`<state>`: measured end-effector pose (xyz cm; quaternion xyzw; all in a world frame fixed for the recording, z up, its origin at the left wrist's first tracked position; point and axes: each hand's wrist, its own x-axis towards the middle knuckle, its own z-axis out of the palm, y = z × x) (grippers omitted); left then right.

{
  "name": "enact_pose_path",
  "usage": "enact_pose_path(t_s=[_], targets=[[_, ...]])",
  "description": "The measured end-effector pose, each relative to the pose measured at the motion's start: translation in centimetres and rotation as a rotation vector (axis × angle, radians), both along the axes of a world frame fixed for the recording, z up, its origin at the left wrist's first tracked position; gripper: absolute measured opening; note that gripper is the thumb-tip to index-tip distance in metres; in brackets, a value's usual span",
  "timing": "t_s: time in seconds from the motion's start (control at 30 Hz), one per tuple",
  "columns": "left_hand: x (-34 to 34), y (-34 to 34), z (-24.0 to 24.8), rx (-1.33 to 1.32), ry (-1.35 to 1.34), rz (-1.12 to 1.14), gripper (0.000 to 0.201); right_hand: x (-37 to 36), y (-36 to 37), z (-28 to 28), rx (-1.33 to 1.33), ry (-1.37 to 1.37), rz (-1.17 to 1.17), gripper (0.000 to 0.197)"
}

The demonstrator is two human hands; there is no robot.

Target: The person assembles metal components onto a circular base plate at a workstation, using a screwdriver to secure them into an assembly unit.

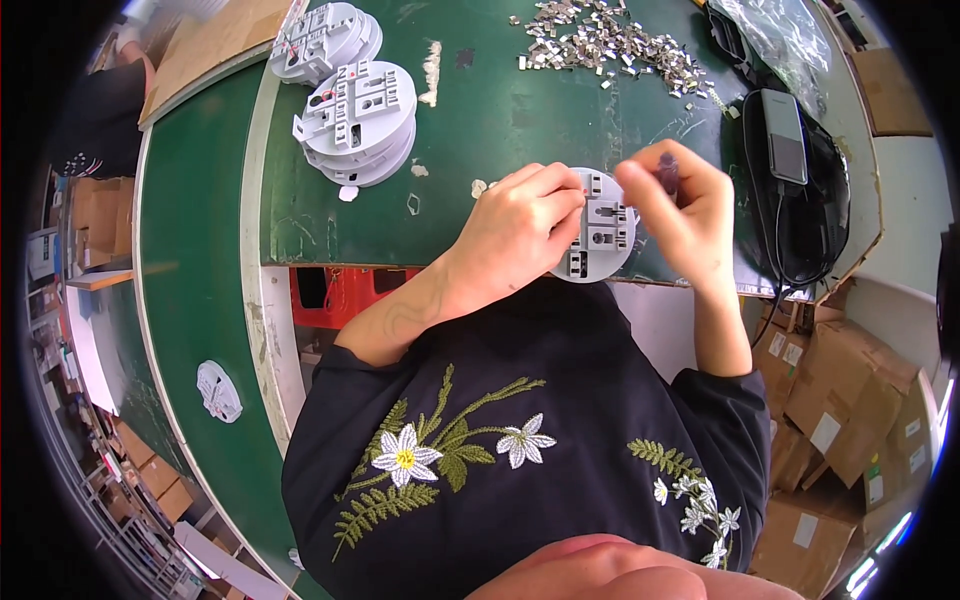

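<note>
A round white plastic base [602,264] with raised slots and small metal clips lies at the table's near edge, in front of my body. My left hand [525,225] is closed on its left side, the fingers curled over the rim and the fingertips near its upper part. Over the right side of the base, my right hand [690,215] is closed around a small dark purplish thing [668,175], like a short handle. Its lower end is hidden or blurred, so its kind is unclear. Part of the base is hidden under my left hand.
Stacks of similar white bases [365,120] stand at the far left. Many small metal clips [620,45] lie heaped at the back. A grey power bank [785,135] with a cable rests on a black case at right. Cardboard boxes [840,390] fill the lower right.
</note>
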<state>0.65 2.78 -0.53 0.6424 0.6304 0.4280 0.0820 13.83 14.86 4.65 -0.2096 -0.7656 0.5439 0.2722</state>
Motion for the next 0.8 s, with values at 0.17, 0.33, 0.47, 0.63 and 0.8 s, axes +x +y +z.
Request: enact_pose_path(t_s=[0.17,0.33,0.47,0.63,0.8], targets=[[-0.1,-0.6,-0.5,-0.019,-0.146,-0.009,0.026,-1.4,1.1,-0.6,-0.548,0.394,0.155,0.034],[0.1,-1.5,-0.6,-0.042,-0.172,-0.013,0.060,-2.5,1.0,-2.0,-0.737,0.536,0.221,0.044],[0.1,-1.8,-0.8,-0.100,-0.121,-0.022,0.084,-3.0,0.5,-2.4,-0.705,0.502,0.229,0.045],[0.0,-1.8,-1.4,-0.174,-0.062,-0.049,0.100,-3.4,0.0,-2.1,-0.696,0.439,0.186,0.044],[0.0,-1.9,-1.4,-0.188,-0.044,-0.037,0.101,-3.9,-1.4,-2.3,-0.632,0.366,0.074,0.043]])
